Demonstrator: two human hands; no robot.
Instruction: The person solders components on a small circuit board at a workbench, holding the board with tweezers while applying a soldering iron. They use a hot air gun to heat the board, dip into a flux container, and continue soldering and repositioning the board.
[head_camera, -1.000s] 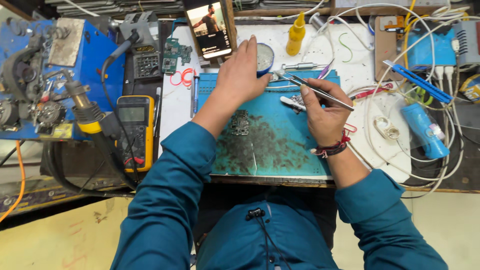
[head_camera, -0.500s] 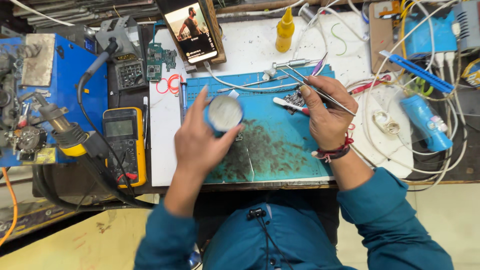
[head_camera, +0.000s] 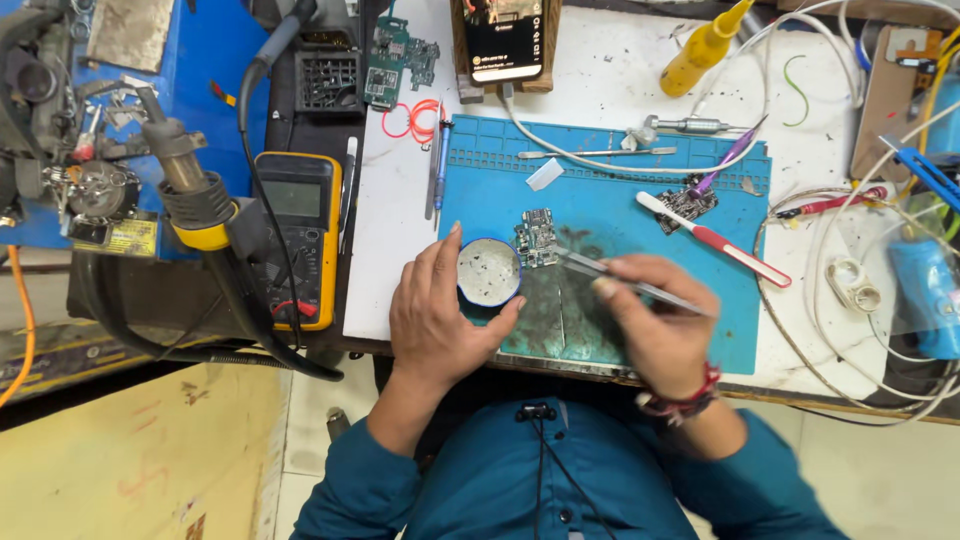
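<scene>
A small round tin (head_camera: 488, 272) is steadied on the blue mat (head_camera: 610, 215) by the left hand (head_camera: 437, 318), fingers curled around it. Tweezers (head_camera: 600, 270), pinched in the right hand (head_camera: 655, 325), are touched to the small circuit board (head_camera: 536, 238); a steady, fine placement is called for.

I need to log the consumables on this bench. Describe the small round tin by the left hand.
The small round tin is a shallow, open container with a dark blue rim and a whitish, speckled, paste-like filling. It sits flat on the left part of the blue work mat, with no lid on it. The left hand cups it, thumb and fingers against its rim. A small green circuit board lies just to its right.
</scene>
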